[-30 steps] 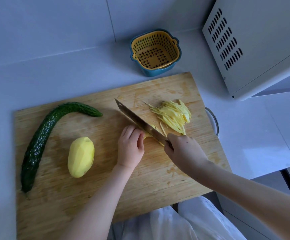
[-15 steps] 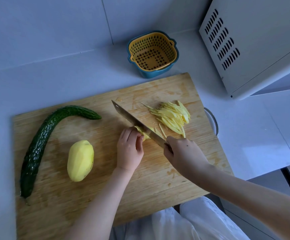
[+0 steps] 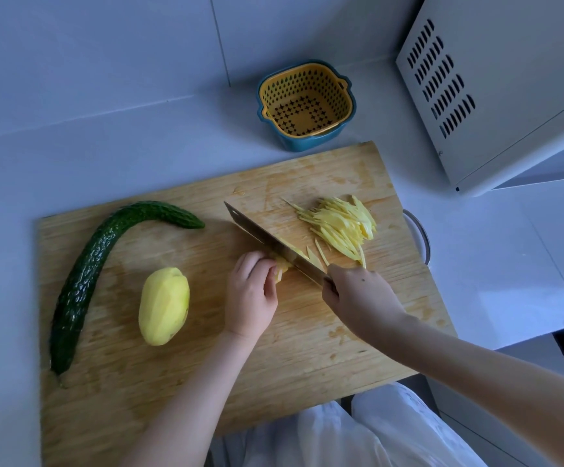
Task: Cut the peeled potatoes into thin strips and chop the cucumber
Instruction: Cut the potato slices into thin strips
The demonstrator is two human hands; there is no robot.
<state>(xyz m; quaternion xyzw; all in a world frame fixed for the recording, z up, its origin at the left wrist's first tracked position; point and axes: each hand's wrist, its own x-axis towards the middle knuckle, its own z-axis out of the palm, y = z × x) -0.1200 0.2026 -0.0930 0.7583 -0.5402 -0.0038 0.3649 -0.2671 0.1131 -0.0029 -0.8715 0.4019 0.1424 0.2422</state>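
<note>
One cucumber (image 3: 95,267) lies curved along the left side of the cutting board (image 3: 179,392), uncut; it looks firm and its bumpy skin should give fair grip, so it is best pinned near the middle with curled fingers when its turn comes. Just right of it sits one whole peeled potato (image 3: 163,306), wet-looking, stiff and likely slippery, prone to roll until a flat face is cut. The left hand (image 3: 252,298) is curled closed over a small remaining stack of potato slices (image 3: 282,264), fingertips tucked close to the blade; how many slices are left under it I cannot tell. One knife (image 3: 267,241) stands across the board with its edge down at that stack, the right hand (image 3: 358,294) wrapped tight around its handle. Beyond the blade lies one loose pile of thin potato strips (image 3: 341,227), light, limp and easily scattered. On the table behind stands one empty strainer basket (image 3: 344,96).
</note>
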